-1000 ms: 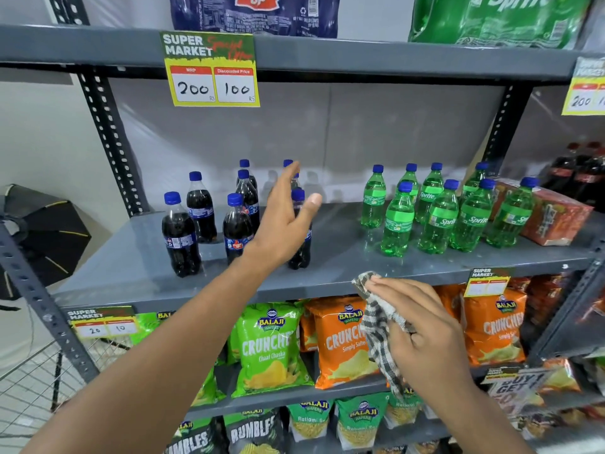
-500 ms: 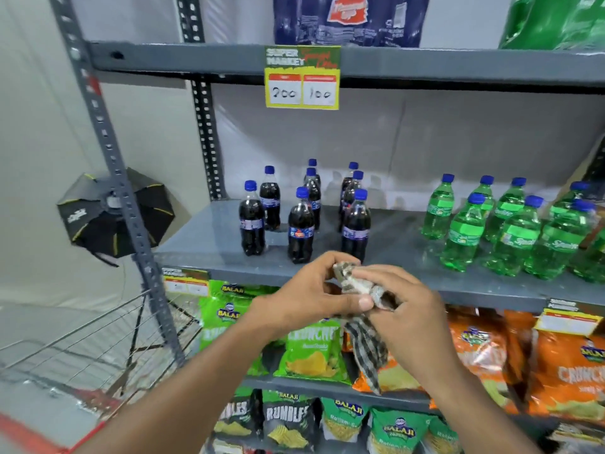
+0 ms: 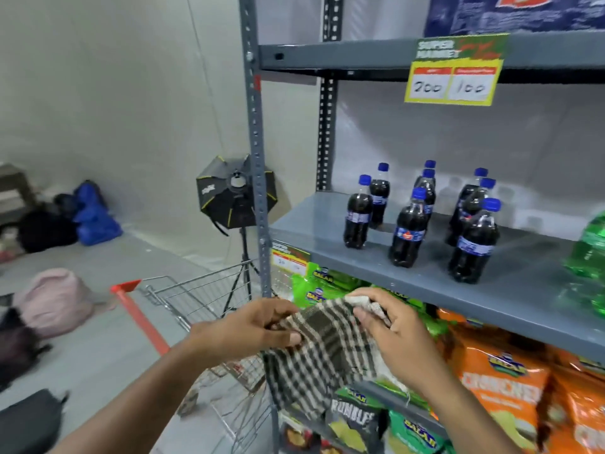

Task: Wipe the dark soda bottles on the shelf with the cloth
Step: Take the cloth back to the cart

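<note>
A person's left hand [image 3: 258,329] pinches the left edge of a checked cloth [image 3: 324,352] between thumb and fingers, while the right hand [image 3: 389,332] grips its bunched upper right corner, the fabric stretched between them below and in front of the grey shelf [image 3: 409,276]. Judging by the spread cloth, the step in hand is readying it for wiping; no bottle is touched. The next move appears to call for freeing one hand to steady a bottle while the other brings the cloth up to it, likely the nearest on the left.

Above and to the right, the dark soda bottles [image 3: 409,231] stand upright with blue caps in three loose files on the shelf, well apart from both hands. Eight caps can be counted, though the rear ones overlap and the tally may be off by one. One cloth, two hands.
</note>
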The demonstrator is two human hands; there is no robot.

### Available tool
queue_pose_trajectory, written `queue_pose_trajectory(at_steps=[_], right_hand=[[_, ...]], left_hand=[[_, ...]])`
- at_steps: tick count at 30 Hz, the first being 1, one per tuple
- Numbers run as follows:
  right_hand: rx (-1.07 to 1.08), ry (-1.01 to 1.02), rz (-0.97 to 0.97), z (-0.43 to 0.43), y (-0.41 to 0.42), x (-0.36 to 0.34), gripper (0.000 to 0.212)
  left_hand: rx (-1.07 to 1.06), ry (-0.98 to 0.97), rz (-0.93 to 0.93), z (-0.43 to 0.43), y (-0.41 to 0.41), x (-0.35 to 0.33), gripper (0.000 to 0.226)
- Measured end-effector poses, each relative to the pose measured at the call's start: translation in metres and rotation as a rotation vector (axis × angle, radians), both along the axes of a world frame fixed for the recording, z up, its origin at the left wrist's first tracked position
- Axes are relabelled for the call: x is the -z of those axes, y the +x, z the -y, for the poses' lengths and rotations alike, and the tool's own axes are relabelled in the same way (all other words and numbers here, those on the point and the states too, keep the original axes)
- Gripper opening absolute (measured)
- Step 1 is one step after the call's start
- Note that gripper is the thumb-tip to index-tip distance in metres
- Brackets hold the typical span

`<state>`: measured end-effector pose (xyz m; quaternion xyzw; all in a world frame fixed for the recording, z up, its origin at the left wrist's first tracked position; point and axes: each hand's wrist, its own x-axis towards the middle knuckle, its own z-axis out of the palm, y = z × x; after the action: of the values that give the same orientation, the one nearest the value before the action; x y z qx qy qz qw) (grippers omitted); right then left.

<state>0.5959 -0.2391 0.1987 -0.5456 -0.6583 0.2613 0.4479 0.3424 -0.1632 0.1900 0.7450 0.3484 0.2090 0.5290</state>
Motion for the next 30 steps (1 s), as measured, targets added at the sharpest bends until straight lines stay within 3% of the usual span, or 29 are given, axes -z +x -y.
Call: queue_pose_trajectory(at_steps=[4, 8, 12, 18, 24, 30], right_hand=[[-0.023, -0.023, 0.025, -0.029, -0.040, 0.020, 0.019], [-0.088, -0.117, -0.041, -0.068, -0.097, 0.044, 0.021], [-0.202, -0.320, -0.069, -0.110, -0.155, 0.061, 0.038], [-0.132, -0.413, 0.077, -0.187, -0.255, 0.102, 0.030], [-0.099, -0.455, 0.229, -0.258, -0.338, 0.167, 0.048], [-0.070, -0.487, 0.350, -0.307, -0.386, 0.215, 0.045]], left_hand=[[-0.071, 0.086, -0.068, -0.003, -0.039, 0.010, 0.026], [-0.307, -0.023, -0.053, -0.014, -0.093, 0.047, 0.021], [-0.402, -0.113, -0.066, -0.033, -0.151, 0.077, 0.016], [-0.608, -0.207, -0.150, -0.079, -0.246, 0.119, 0.012], [-0.755, -0.282, -0.272, -0.131, -0.312, 0.175, 0.011], [-0.837, -0.357, -0.332, -0.166, -0.348, 0.231, 0.016]])
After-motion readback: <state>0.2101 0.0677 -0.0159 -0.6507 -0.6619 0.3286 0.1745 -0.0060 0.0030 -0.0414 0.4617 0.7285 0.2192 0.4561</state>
